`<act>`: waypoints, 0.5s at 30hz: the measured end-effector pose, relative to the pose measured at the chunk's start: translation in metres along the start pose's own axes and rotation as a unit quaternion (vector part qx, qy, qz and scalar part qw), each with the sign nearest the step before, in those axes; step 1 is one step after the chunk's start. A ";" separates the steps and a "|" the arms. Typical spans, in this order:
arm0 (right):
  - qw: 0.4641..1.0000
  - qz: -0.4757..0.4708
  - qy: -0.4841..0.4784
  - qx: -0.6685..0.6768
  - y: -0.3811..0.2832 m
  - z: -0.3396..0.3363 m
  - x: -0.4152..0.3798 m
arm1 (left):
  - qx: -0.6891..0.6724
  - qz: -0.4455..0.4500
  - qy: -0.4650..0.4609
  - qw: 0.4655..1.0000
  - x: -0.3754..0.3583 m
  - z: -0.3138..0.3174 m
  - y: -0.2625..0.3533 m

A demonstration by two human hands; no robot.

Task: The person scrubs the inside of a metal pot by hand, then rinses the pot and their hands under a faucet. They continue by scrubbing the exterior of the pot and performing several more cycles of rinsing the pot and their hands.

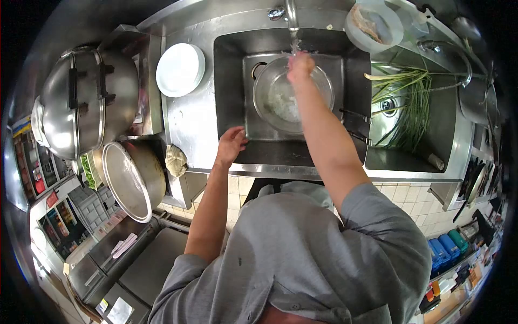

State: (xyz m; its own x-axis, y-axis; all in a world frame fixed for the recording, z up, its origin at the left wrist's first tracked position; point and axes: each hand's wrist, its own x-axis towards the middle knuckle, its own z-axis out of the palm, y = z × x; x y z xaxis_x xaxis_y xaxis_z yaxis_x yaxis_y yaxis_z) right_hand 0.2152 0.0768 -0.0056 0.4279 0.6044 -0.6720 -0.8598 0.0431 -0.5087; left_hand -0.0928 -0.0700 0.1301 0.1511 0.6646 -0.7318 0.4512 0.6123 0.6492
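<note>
My right hand [300, 67] is under the faucet [292, 16], where water runs over it. Motion and splashing water blur its fingers. Below that hand a round bowl [264, 110] sits in the sink [229, 119], with frothy water in it. Over the sink's front left part hovers my left hand [232, 142], its fingers loosely bent and apart, with nothing seen in them. The right forearm crosses over the bowl and hides part of its right side.
White plates [181, 70] stand on the left counter, with a crumpled cloth [176, 161] near its front edge. Long green stalks [407, 110] lie in the right sink basin. A plastic tub [391, 24] stands behind. Large pots [132, 178] are at left.
</note>
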 end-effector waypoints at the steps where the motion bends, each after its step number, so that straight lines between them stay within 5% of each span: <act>1: 0.992 -0.030 0.024 -0.118 0.013 -0.006 0.003 | 0.000 -0.005 -0.005 1.000 0.000 0.000 0.002; 2: 0.979 0.128 -0.093 -0.129 0.014 -0.010 -0.002 | 0.002 -0.003 -0.007 1.000 0.001 0.000 0.004; 8: 0.987 0.156 -0.032 0.029 0.009 -0.024 -0.031 | -0.057 -0.021 -0.017 0.998 0.002 -0.003 0.009; 12: 0.998 0.006 0.042 -0.036 -0.008 -0.006 -0.050 | -0.108 -0.039 -0.002 0.993 0.007 0.000 0.005; 14: 0.971 0.168 -0.168 -0.022 -0.031 -0.002 -0.051 | -0.117 -0.049 -0.010 0.992 0.016 0.001 0.008; 15: 0.972 0.165 -0.168 -0.023 -0.041 0.005 -0.048 | -0.139 -0.041 -0.036 0.989 0.019 0.000 0.008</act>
State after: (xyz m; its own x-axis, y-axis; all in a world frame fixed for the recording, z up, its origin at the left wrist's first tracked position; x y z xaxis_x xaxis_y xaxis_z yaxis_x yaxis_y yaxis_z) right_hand 0.2284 0.0500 0.0500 0.0093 0.8054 -0.5926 -0.9182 -0.2278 -0.3239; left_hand -0.0859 -0.0527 0.1218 0.1900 0.5820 -0.7907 0.2062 0.7637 0.6117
